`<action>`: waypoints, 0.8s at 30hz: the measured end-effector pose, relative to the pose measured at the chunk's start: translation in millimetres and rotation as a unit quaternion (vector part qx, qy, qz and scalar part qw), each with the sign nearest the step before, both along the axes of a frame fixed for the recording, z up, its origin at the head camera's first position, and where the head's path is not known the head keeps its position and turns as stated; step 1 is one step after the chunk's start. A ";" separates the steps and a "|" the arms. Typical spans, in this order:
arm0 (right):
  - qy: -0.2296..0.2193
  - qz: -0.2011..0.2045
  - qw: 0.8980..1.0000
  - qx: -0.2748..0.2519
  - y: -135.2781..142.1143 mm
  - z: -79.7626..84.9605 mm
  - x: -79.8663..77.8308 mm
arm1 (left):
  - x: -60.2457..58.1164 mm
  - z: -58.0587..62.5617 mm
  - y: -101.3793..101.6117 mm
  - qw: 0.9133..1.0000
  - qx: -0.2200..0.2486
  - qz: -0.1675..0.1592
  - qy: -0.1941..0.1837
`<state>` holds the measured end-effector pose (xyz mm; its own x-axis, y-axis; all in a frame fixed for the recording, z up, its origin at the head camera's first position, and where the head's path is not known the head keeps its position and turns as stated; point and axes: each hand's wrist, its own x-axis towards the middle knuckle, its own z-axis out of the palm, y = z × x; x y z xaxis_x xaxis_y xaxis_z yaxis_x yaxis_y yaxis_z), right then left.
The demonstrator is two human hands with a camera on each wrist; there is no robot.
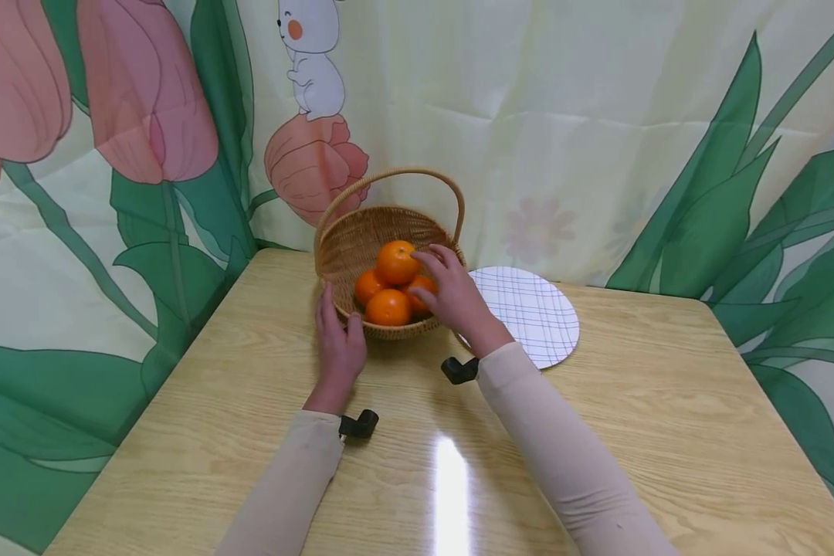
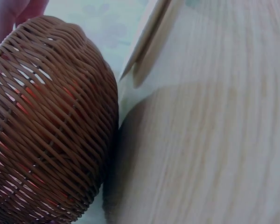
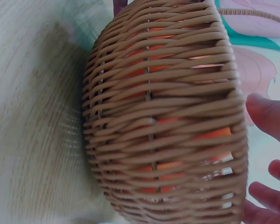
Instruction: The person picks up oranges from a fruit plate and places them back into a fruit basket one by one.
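Observation:
A wicker basket [image 1: 389, 332] with an arched handle stands at the back of the table and holds several oranges [image 1: 389, 307]. One orange [image 1: 398, 262] sits on top of the others. My right hand [image 1: 452, 289] reaches over the basket's right rim, its thumb and fingers spread beside the top orange; whether they touch it I cannot tell. The right wrist view shows the thumb and fingers [image 3: 270, 193] apart by the rim. At the basket's left side rests my left hand [image 1: 339, 344], fingers extended along the outside. Woven basket wall [image 2: 51, 121] fills the left wrist view's left side.
A round white board [image 1: 528, 316] with blue checked lines lies right of the basket, close to the back curtain [image 1: 542, 139]. The curtain has printed tulips and a white animal. Light-coloured wooden tabletop [image 1: 639, 401] extends in front and to both sides.

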<state>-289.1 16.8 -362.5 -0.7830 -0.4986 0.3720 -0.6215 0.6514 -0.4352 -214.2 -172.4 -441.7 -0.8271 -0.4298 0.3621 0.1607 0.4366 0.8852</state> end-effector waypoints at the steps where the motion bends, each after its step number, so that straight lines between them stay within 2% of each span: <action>1: 0.001 -0.001 1.000 0.000 0.8 0.3 0.5 | -0.3 0.7 -1.1 1.000 0.000 -0.001 -0.004; 7: 0.016 -0.009 1.000 -0.008 8.6 1.4 3.2 | -1.2 5.1 -9.3 0.999 0.004 -0.015 -0.033; 11: 0.027 -0.023 0.999 -0.015 16.6 2.2 4.2 | -2.8 7.8 -16.0 0.999 -0.020 -0.026 -0.037; 18: 0.018 -0.049 0.999 -0.010 30.8 -0.1 4.7 | -1.9 17.4 -22.9 0.992 -0.118 -0.036 -0.032; 21: 0.022 -0.056 0.998 -0.004 36.2 -2.2 3.6 | -2.3 23.3 -24.9 0.984 -0.174 -0.037 -0.023; 24: 0.025 -0.066 0.997 0.008 41.3 -4.4 2.0 | -4.3 30.2 -26.8 0.972 -0.230 -0.041 -0.022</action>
